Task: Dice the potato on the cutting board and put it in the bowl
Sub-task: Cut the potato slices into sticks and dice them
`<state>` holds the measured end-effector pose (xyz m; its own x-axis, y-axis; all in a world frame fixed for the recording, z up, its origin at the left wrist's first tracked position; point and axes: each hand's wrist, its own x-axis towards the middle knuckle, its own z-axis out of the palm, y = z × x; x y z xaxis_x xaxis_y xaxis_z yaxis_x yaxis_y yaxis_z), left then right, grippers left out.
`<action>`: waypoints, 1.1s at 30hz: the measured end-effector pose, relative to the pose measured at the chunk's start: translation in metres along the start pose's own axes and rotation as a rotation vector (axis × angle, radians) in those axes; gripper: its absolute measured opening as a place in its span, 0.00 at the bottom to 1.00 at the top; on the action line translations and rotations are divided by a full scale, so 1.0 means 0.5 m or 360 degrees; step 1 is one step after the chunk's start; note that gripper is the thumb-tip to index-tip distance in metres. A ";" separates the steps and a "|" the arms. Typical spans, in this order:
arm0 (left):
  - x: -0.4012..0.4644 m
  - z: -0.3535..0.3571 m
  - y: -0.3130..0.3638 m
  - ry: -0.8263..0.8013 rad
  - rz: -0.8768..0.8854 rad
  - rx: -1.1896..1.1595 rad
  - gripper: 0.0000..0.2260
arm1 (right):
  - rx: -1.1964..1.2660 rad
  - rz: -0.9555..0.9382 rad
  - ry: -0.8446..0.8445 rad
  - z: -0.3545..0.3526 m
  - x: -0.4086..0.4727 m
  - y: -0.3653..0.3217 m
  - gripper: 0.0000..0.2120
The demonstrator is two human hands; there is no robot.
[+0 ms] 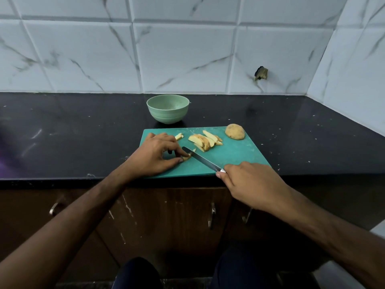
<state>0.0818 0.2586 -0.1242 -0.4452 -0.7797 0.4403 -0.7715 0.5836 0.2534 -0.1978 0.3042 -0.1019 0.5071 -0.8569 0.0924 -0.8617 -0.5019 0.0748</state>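
Potato strip (186, 157) lies mid-frame, pinched by left hand (155, 156); right hand (249, 180) grips knife (201, 159), blade crossing its right end.

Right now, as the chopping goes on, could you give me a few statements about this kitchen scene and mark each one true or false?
1. The green bowl holds diced potato. False: what shows of its inside has no potato.
2. The right hand holds the knife. True.
3. The left hand pinches a potato strip on the cutting board. True.
4. The uncut potato half sits in the bowl. False: it sits on the board's far right corner.
5. A pile of potato slices lies on the board between the left hand and the potato half. True.
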 end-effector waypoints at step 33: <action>-0.005 0.001 0.004 0.0117 -0.0104 -0.0018 0.07 | 0.0112 0.0013 -0.0128 -0.017 -0.004 -0.032 0.17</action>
<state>0.0809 0.2615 -0.1252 -0.3593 -0.7975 0.4846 -0.7925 0.5350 0.2928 -0.1848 0.3151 -0.0950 0.4994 -0.8663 0.0124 -0.8664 -0.4994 0.0044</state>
